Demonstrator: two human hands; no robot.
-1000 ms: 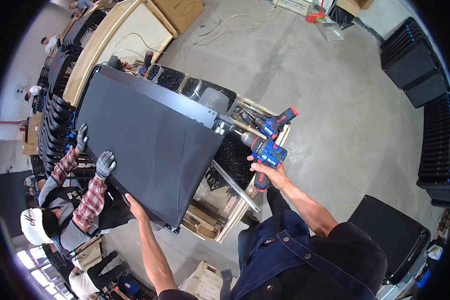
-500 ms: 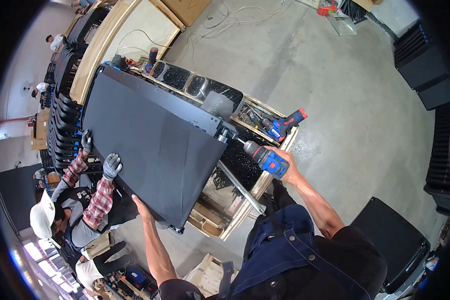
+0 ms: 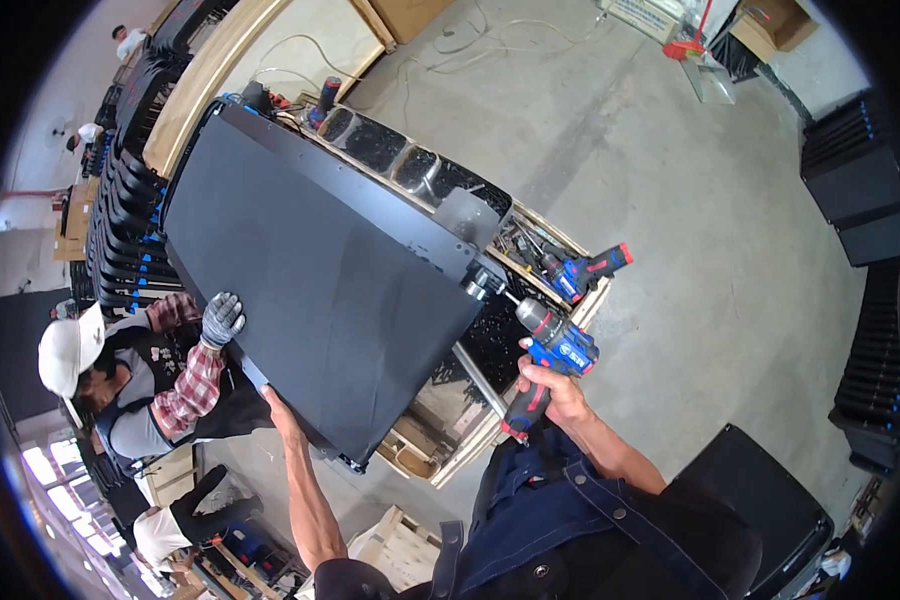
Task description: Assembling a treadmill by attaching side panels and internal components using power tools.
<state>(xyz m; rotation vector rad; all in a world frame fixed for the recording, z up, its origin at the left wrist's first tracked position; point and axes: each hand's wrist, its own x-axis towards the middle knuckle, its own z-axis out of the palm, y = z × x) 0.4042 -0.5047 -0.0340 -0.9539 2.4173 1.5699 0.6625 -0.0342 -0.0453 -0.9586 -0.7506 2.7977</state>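
A large black panel with a metal rail along its far side lies slantwise across a wooden workbench. My left hand holds the panel's near edge, some of its fingers hidden. In my right hand is a blue and black cordless drill, closed around its grip. The drill's bit points at a metal hinge fitting at the panel's right corner; whether they touch I cannot tell. Across the panel, a co-worker's gloved hand rests on the left edge.
A second cordless drill lies at the bench's right corner, beside bins of black screws. A metal tube slants below the panel corner. Stacked black panels stand at right; another black panel is behind my right arm.
My right hand has turned the drill, so its grip now points down toward me. The co-worker's other hand has left the panel edge. My left hand keeps its place on the panel.
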